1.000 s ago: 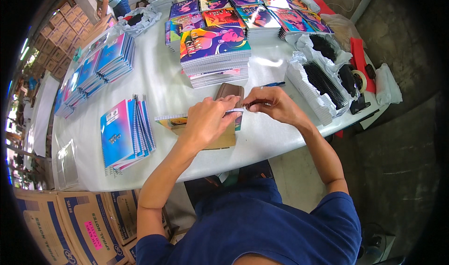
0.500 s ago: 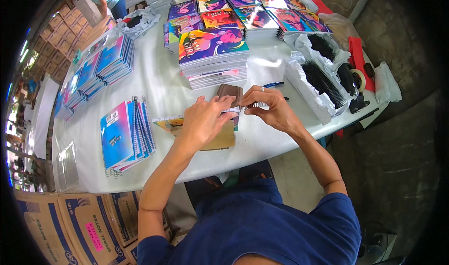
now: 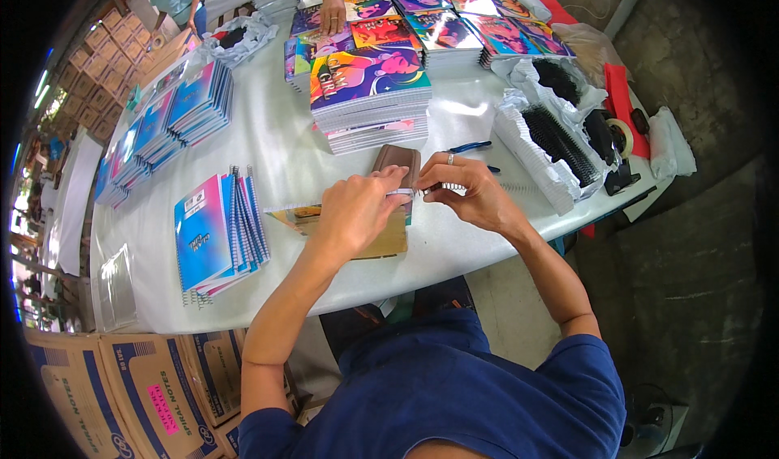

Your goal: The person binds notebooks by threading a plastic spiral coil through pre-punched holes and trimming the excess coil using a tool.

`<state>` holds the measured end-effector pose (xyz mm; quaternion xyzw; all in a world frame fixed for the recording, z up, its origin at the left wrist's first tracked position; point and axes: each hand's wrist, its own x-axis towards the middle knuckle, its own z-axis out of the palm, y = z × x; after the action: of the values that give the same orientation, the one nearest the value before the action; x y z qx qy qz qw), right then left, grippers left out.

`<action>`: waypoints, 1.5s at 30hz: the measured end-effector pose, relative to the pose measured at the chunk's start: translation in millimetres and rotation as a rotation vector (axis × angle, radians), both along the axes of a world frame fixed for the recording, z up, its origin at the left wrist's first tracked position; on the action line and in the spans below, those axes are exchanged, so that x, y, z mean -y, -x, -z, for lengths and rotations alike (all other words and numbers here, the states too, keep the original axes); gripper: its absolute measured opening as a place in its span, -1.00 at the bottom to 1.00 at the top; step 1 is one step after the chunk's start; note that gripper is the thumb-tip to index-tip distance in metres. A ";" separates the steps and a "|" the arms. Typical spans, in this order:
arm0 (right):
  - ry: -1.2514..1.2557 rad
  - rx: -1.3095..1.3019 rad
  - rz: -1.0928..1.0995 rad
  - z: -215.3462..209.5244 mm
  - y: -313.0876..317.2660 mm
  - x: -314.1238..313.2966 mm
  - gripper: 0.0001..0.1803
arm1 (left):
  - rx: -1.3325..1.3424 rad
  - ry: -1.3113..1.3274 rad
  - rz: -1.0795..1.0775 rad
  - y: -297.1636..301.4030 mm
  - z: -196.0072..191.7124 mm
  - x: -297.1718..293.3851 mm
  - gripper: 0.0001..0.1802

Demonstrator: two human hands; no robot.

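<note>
With the left hand [image 3: 350, 216] pressing the brown-backed notebook [image 3: 381, 232] just below the tall notebook stack [image 3: 369, 94] and the right hand [image 3: 471, 195] pinching the spiral wire [image 3: 454, 188] (fingers narrow), a slipped grip could misthread the coil.

Brown cardboard cartons [image 3: 122, 394] with blue print stand below the tabletop's near-left edge; one bears a pink rectangular label [image 3: 163, 396]. More brown cartons [image 3: 101, 62] are stacked at the far left.
</note>
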<state>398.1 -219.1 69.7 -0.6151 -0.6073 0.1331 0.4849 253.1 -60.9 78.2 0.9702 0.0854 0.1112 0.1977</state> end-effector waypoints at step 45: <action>0.492 -0.110 -0.374 -5.3 -64.5 -27.8 -0.50 | 0.274 -0.215 -0.127 13.4 15.2 -8.3 0.15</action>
<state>462.6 -191.3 75.0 -0.5834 -0.6323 0.3962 0.3208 239.7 -52.6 63.0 0.9541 0.1063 0.2632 0.0954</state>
